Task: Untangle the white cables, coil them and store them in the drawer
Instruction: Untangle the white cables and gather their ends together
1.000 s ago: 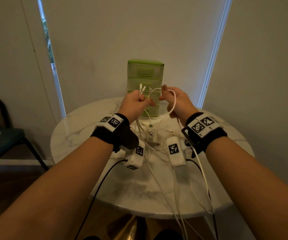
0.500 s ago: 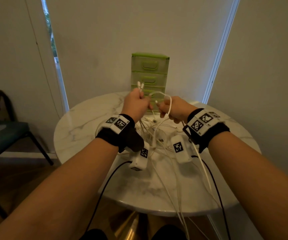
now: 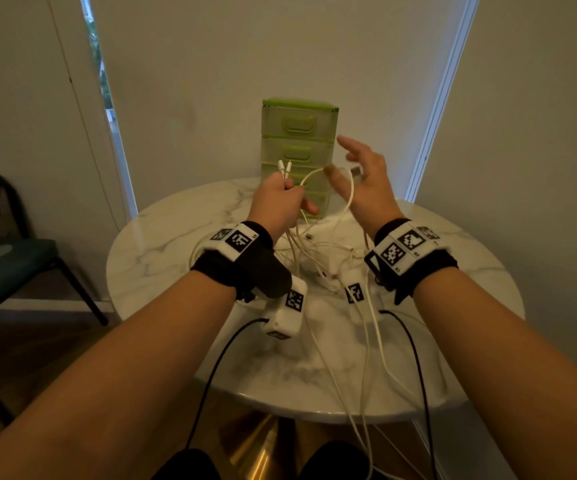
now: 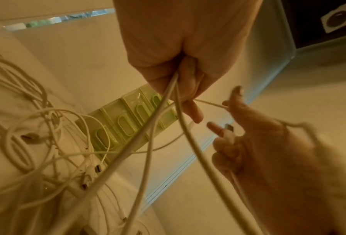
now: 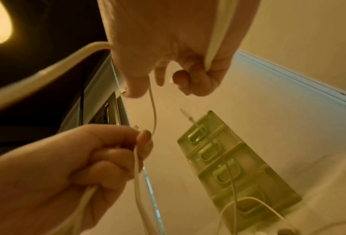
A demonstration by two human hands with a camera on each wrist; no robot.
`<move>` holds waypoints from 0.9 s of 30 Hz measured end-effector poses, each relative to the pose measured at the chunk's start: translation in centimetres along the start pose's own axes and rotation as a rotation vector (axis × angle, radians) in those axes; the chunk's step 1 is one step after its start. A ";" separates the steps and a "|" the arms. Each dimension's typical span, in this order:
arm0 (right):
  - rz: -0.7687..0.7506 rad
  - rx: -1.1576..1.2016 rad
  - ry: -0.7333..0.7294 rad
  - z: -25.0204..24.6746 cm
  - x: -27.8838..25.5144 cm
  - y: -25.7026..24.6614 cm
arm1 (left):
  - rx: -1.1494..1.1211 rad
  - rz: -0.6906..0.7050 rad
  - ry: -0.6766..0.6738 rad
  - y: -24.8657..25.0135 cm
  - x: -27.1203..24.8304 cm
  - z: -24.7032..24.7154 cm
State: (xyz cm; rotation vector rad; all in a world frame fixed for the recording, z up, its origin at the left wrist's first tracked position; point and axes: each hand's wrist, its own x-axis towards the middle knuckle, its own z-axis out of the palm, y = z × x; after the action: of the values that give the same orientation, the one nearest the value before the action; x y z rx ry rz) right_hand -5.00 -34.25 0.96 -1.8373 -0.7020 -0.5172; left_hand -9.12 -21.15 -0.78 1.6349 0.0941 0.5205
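so the left hand (image 3: 278, 199) is fisted round a bundle of white cables (image 4: 169, 101) with plugs poking up past its fingers, while the right hand (image 3: 366, 174), fingers mostly spread, pinches one plug end, loop arcing between them.

The green drawer tower (image 3: 299, 140) stands at the far middle of the surface (image 3: 162, 237). A tangle of white cables (image 3: 318, 258) blocks the middle and trails off the near edge. Bare marble lies left and right.
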 end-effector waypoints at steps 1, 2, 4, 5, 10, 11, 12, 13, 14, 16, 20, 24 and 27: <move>-0.028 0.045 0.058 -0.2 0.3 -0.2 | -0.003 -0.008 0.003 0.1 0.0 -0.1; -0.026 0.123 0.099 -0.4 0.5 -0.4 | -0.005 -0.017 0.003 0.2 0.1 -0.3; 0.076 0.288 0.155 -0.9 0.9 -0.9 | 0.009 -0.033 -0.021 0.3 0.1 -0.6; 0.144 0.396 0.174 -1.2 1.2 -1.4 | 0.015 -0.038 -0.055 0.3 0.0 -0.6; 0.292 0.389 0.101 -2.3 1.3 -3.7 | -0.025 -0.012 -0.135 0.8 -1.0 -0.1; 0.285 0.298 0.024 -2.2 0.8 -3.8 | -0.049 -0.008 -0.136 1.2 -1.2 0.0; 0.273 0.234 -0.056 -2.0 0.2 -3.9 | -0.076 -0.008 -0.143 1.5 -1.3 0.1; 0.252 0.185 -0.128 -1.7 -0.5 -4.0 | -0.101 -0.006 -0.152 1.9 -1.5 0.2; 0.227 0.146 -0.185 -1.4 -1.2 -4.1 | -0.126 0.001 -0.165 2.3 -1.7 0.3; 0.167 0.067 -0.261 -0.7 -2.2 -3.9 | -0.182 0.015 -0.186 3.1 -2.1 0.6; 0.069 -0.095 -0.337 -1.0 -3.1 -3.8 | -0.231 0.048 -0.159 4.0 -3.0 0.8; 0.041 -0.202 -0.406 -2.2 -4.0 -4.5 | -0.240 0.079 -0.128 4.6 -3.5 0.9; 0.099 -0.167 -0.454 -3.0 -4.6 -4.7 | -0.311 0.079 -0.137 5.4 -4.0 1.4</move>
State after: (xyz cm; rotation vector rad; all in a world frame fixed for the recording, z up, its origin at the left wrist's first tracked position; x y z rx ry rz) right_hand -11.67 -36.79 2.26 -2.1632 -0.8821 -0.0902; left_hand -13.41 -24.62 3.22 1.3688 -0.1469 0.4565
